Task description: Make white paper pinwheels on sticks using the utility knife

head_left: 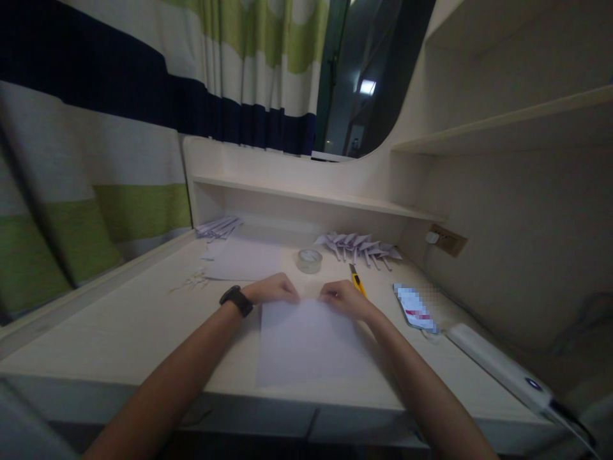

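A white sheet of paper lies on the desk in front of me, near its front edge. My left hand, with a dark watch on the wrist, has its fingers closed at the sheet's far edge. A short way to the right, my right hand pinches the same far edge, fingers curled. Just beyond the hands stands a roll of clear tape. A yellow box cutter lies behind my right hand, partly hidden by it.
More white paper lies at the back left, beside a bundle of folded paper strips. Several folded paper pinwheels sit at the back right. A phone and a white power strip lie on the right.
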{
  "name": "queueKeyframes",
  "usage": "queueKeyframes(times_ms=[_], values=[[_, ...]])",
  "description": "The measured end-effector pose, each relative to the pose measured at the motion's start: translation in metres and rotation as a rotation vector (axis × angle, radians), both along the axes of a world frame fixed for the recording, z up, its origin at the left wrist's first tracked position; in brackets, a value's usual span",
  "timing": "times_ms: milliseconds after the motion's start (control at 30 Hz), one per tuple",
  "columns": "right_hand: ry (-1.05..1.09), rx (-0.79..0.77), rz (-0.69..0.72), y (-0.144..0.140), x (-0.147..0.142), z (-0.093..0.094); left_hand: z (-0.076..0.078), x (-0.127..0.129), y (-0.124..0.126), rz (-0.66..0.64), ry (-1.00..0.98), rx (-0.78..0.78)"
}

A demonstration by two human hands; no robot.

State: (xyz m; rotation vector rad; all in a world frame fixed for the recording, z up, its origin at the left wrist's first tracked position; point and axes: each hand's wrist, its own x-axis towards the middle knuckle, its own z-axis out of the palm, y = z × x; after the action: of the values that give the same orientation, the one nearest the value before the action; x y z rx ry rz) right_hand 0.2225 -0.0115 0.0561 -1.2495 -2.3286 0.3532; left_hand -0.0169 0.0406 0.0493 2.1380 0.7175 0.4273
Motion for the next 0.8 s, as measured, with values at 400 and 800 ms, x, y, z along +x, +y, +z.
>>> queueKeyframes(times_ms=[400, 800], values=[[0.077, -0.139, 0.001, 0.008, 0.029, 0.005, -0.004, -0.016, 0.016, -0.012, -0.002, -0.058], [0.062, -0.141, -0.065, 0.016, 0.055, 0.006, 0.009, -0.037, 0.017, 0.121, 0.0, -0.151]])
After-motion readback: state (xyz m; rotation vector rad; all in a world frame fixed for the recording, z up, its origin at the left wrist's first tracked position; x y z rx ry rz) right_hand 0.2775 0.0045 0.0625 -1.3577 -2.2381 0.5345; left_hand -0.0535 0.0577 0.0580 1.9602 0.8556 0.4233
